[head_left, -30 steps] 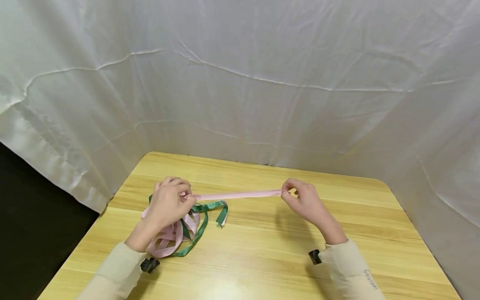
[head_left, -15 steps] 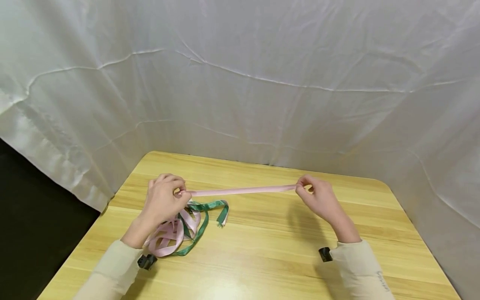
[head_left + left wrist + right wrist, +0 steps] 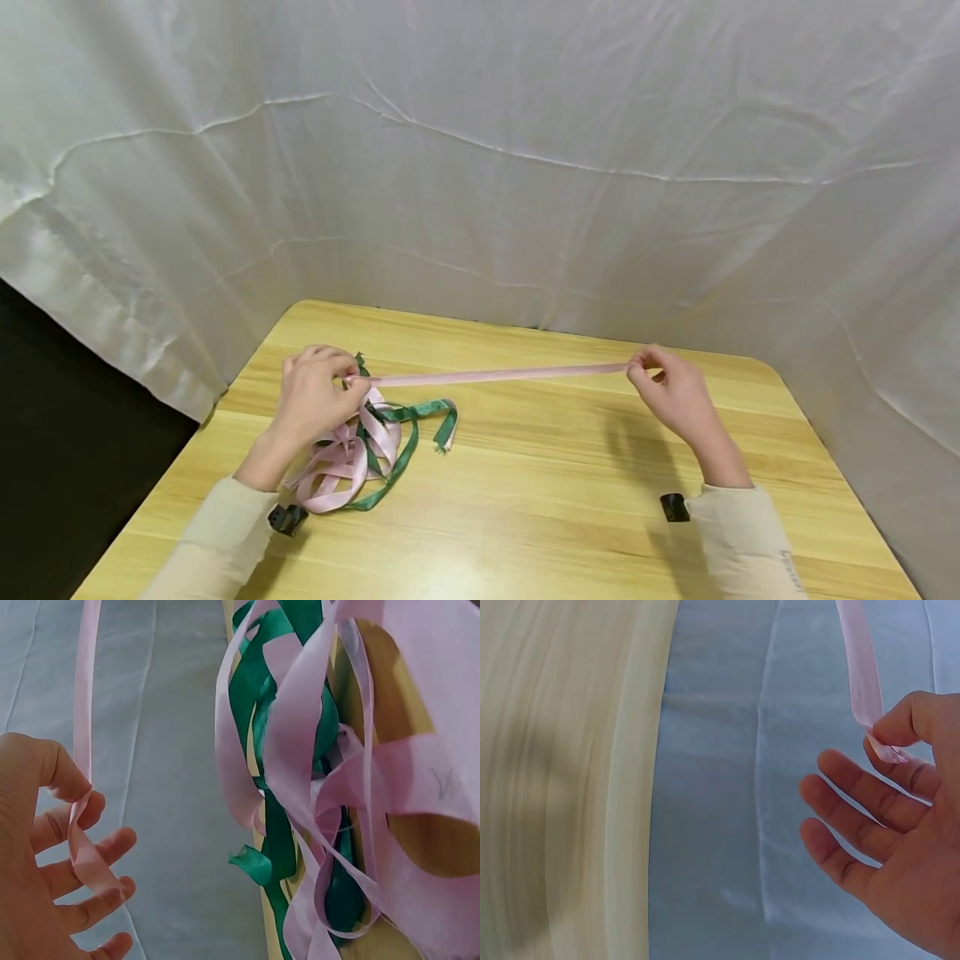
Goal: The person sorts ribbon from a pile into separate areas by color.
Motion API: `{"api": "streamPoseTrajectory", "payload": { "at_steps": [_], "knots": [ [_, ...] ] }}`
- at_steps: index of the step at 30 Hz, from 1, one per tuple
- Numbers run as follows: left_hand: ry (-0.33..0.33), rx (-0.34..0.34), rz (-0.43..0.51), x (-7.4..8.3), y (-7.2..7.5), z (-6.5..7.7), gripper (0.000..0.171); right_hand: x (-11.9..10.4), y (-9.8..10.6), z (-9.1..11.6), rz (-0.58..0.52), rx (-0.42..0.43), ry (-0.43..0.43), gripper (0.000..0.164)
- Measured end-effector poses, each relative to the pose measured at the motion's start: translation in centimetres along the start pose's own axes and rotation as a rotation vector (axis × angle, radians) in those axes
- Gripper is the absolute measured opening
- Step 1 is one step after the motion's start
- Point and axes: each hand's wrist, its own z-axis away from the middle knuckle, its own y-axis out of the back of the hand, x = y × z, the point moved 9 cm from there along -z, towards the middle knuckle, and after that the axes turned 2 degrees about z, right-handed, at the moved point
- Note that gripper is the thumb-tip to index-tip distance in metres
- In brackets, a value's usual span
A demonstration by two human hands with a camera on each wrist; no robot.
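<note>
I have a pink ribbon strip (image 3: 495, 375) drawn out nearly straight between my two hands, above the wooden bench (image 3: 540, 508), rising slightly toward my right. My left hand (image 3: 318, 396) pinches it between thumb and index finger, and past that pinch a short twisted length hangs across my other fingers, which are loosely bent and apart. My right hand (image 3: 675, 396) pinches the other end between thumb and index finger too, with a little crumpled tip poking out beyond the grip; the remaining three fingers are spread and touch nothing. Under and beside my left hand lies a tangle on the bench: wide pink loops (image 3: 324, 503) crossed by green ribbon (image 3: 420, 410), one hooked green end with a frayed tip lying out to the right of the heap. Another bit of green shows just beyond my left fingers. I can't tell whether the stretched strip joins the tangle. My pale sleeves (image 3: 225, 533) each have a small black camera (image 3: 675, 507) at the cuff, and a creased whitish curtain (image 3: 525, 208) hangs behind the bench.
</note>
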Motion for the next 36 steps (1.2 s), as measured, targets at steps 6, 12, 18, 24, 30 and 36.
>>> {"api": "streamPoseTrajectory", "payload": {
  "at_steps": [6, 12, 18, 24, 30, 36],
  "knots": [
    [0.029, -0.009, -0.009, -0.9, -0.1, -0.2, 0.008, 1.6, 1.0, 0.4, 0.009, 0.022, -0.036, 0.022],
    [0.083, -0.055, 0.022, -1.7, -0.6, -0.8, 0.015, 3.0, 1.6, 0.7, 0.009, 0.052, -0.054, 0.021],
    [0.101, -0.176, 0.116, -2.0, -2.2, -2.0, 0.017, 4.8, 1.2, 0.4, 0.003, 0.031, -0.109, 0.023],
    [0.075, -0.305, 0.213, -2.0, -4.3, -3.5, 0.021, 6.8, 0.4, -0.1, 0.004, 0.006, -0.170, 0.024],
    [0.101, -0.386, 0.279, -1.8, -6.6, -5.5, 0.023, 8.6, -0.1, -0.8, 0.013, 0.009, -0.202, 0.022],
    [0.152, -0.393, 0.286, -2.0, -8.4, -7.1, 0.030, 9.9, -1.2, -1.8, 0.008, -0.023, -0.233, 0.024]
  ]
}}
